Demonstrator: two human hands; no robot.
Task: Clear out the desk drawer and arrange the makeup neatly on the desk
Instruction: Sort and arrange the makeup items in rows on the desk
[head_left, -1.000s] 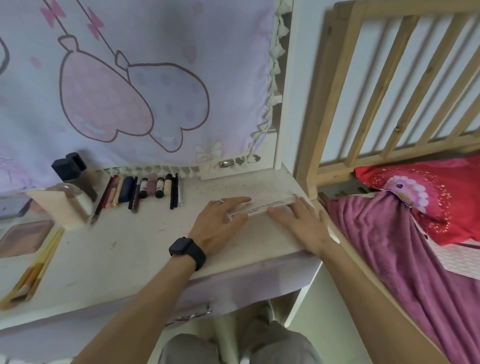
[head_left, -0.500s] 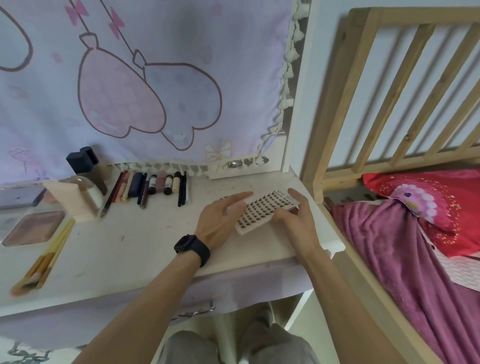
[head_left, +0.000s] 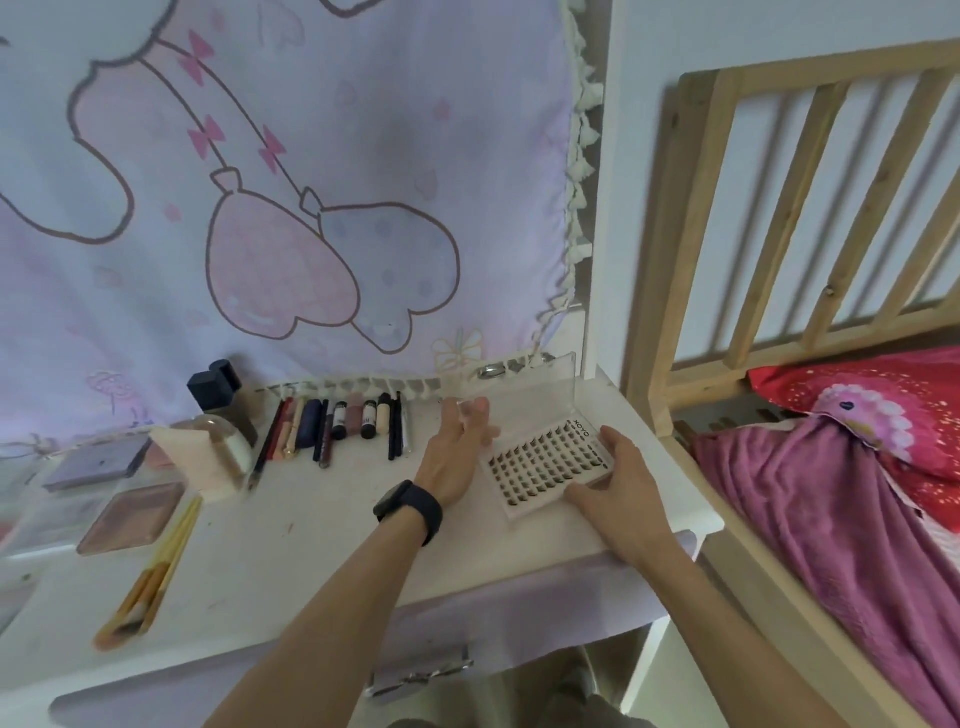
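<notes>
The open eyelash case (head_left: 545, 467) lies near the desk (head_left: 291, 561) top's right edge, its clear lid (head_left: 524, 387) standing upright. The left hand (head_left: 454, 457) props the lid with nearly straight fingers; the right hand (head_left: 615, 486) grips the tray's near-right corner. Bare desktop separates it from the makeup row (head_left: 343, 423).

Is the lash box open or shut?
Open. The lash box has its clear lid raised at the back, the left hand touching it; rows of lashes lie exposed. The right hand holds the box.
</notes>
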